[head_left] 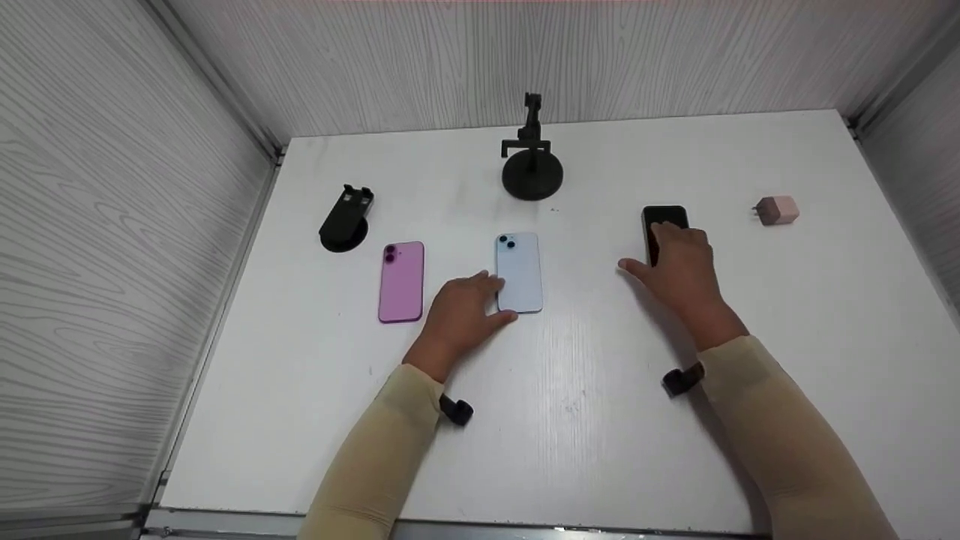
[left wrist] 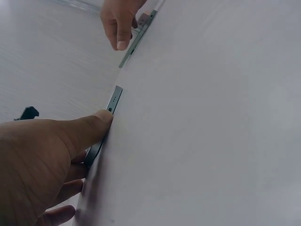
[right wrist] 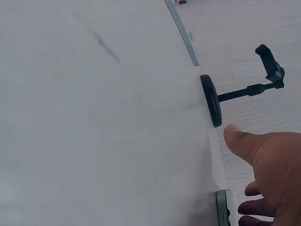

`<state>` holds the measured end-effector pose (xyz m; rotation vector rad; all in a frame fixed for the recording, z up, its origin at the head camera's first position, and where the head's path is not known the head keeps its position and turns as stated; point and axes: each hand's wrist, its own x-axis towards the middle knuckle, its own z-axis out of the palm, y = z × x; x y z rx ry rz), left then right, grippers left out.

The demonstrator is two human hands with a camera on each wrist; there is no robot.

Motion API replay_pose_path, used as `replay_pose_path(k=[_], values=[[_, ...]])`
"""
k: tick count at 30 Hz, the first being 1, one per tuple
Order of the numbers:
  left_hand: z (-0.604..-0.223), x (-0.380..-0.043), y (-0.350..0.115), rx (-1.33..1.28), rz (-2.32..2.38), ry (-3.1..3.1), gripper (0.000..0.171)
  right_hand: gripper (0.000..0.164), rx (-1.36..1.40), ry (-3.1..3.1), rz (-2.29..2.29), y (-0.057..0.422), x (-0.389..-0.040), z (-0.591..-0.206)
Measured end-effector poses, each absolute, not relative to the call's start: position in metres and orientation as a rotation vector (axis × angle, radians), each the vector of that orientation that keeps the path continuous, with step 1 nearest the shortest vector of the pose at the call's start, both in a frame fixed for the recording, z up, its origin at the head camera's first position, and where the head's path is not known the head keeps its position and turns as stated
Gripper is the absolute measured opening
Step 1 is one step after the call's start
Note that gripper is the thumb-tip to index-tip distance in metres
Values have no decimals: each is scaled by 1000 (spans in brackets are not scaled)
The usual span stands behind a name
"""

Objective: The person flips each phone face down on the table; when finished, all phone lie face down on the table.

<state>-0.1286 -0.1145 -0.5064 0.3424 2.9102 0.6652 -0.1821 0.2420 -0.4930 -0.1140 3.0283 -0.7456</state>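
Observation:
My left hand (head_left: pixel 457 315) is at the lower left corner of a light blue smartphone (head_left: pixel 523 274), which lies back up. Its thumb presses the phone's bottom edge and its fingers are at the left side; the left wrist view shows the thumb on that thin edge (left wrist: pixel 114 100). Farther right, my right hand (head_left: pixel 684 274) reaches over a smartphone with a black screen (head_left: pixel 664 215), fingertips on the face, thumb spread off to the left. That hand covers the phone's lower part. In the right wrist view the fingers appear loosely bent and the thumb stands apart.
A pink smartphone (head_left: pixel 402 283) lies left of the left hand. Behind it stands a black phone holder (head_left: pixel 346 219). A taller black stand on a round base (head_left: pixel 532 176) is at the back middle, and a pink charger plug (head_left: pixel 780 210) lies at the right. Wood-patterned walls enclose the white table (head_left: pixel 570 450).

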Motion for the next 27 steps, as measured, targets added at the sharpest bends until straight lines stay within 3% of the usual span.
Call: replay_pose_path(k=[15, 22, 27], values=[[-507, -129, -113, 377, 629, 2939, 66, 101, 45, 3021, -683, 265, -171, -495], [-505, -129, -112, 360, 641, 2919, 66, 78, 105, 3043, -719, 270, -162, -489], [-505, -128, -112, 354, 623, 2921, 66, 76, 137, 3047, -722, 273, -158, -486]])
